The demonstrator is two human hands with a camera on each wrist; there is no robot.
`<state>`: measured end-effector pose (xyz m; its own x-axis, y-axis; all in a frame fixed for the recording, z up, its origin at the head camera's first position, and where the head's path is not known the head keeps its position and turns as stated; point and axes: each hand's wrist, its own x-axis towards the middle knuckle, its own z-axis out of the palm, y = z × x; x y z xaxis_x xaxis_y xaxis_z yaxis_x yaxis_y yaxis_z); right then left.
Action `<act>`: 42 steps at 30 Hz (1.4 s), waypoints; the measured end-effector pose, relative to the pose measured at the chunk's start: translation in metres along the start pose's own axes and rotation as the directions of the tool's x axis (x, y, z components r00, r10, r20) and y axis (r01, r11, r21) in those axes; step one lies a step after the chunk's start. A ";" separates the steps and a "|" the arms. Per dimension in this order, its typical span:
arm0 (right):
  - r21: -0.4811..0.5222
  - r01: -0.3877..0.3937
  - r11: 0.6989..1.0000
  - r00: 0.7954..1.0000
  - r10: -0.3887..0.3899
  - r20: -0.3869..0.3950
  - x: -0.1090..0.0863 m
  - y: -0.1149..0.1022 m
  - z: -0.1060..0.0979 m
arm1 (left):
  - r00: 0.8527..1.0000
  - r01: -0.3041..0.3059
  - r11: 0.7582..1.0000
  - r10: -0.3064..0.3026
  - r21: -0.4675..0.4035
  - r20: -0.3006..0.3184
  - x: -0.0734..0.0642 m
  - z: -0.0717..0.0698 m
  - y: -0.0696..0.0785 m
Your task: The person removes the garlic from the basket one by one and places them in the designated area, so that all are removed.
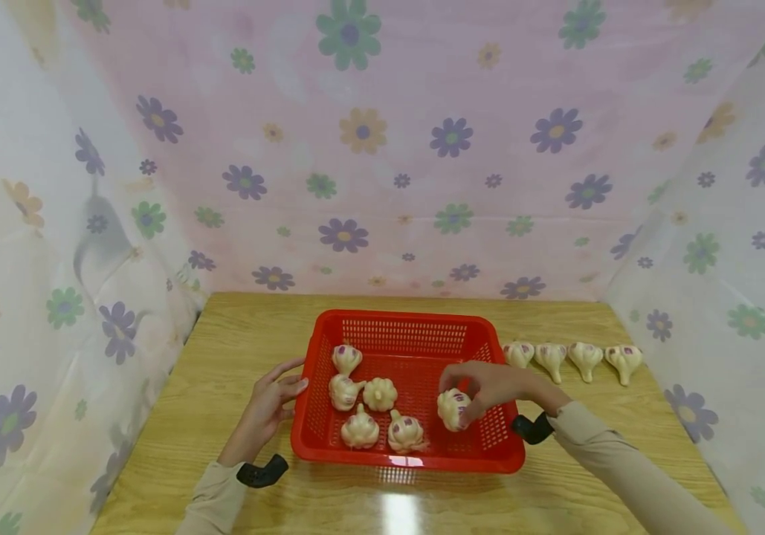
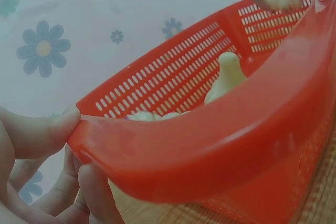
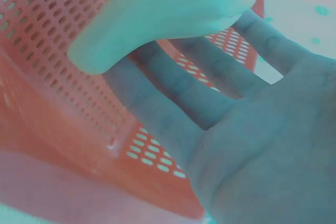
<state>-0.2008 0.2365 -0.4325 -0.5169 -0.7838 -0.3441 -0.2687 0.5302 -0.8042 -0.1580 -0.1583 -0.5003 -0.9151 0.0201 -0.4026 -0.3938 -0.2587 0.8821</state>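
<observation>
Well, garlic (image 1: 453,410) in right fingers (image 3: 152,111); basket (image 1: 456,463) beneath

No text, label, brand, number or sign can be read in any of the three views.

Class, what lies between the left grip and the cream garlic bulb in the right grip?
Head view: the red plastic basket's left rim, then five other cream garlic bulbs.
</observation>
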 end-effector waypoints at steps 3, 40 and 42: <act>0.026 0.009 1.000 0.999 -0.008 -0.031 -0.006 -0.001 -0.004 | 1.000 0.006 1.000 -0.006 0.012 -0.005 0.000 0.000 0.000; 0.208 0.009 0.978 0.894 0.086 -0.440 -0.096 0.022 -0.030 | 1.000 -0.009 1.000 0.009 -0.009 0.013 -0.002 -0.002 -0.003; 0.211 0.010 0.977 0.887 0.089 -0.454 -0.099 0.025 -0.031 | 1.000 -0.003 1.000 0.003 -0.020 0.007 -0.001 0.000 -0.002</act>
<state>-0.1815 0.3378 -0.4033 -0.8512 -0.5010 -0.1564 -0.0962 0.4419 -0.8919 -0.1561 -0.1583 -0.5019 -0.9168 0.0259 -0.3984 -0.3895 -0.2776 0.8782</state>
